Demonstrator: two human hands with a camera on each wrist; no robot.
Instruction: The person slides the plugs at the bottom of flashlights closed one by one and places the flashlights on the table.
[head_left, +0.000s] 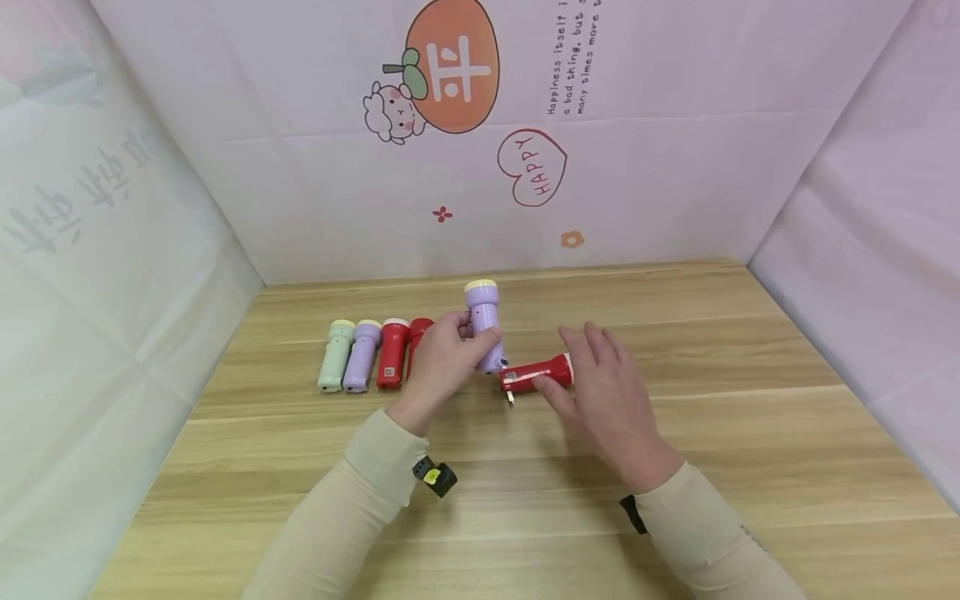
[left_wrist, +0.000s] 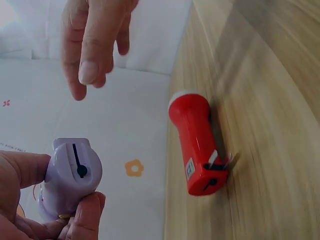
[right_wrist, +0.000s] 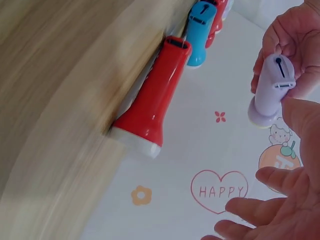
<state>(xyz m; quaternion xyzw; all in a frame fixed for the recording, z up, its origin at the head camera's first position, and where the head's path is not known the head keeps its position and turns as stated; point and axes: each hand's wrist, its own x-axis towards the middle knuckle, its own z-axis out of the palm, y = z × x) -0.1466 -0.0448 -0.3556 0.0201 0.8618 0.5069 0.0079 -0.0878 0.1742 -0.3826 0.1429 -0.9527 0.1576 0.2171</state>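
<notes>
Now left hand holding purple torch, red torch under right hand

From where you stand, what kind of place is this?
Probably a small tabletop recording booth, not a home. A wooden table is walled on three sides by pale cartoon-printed cloth, and small flashlights lie in a row while the left hand holds a purple flashlight.

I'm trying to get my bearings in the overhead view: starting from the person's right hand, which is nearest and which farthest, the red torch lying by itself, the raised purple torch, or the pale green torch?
1. Red torch, lying on the table just left of the right hand.
2. Raised purple torch, gripped by the left hand, further left.
3. Pale green torch, at the row's far left end.
</notes>
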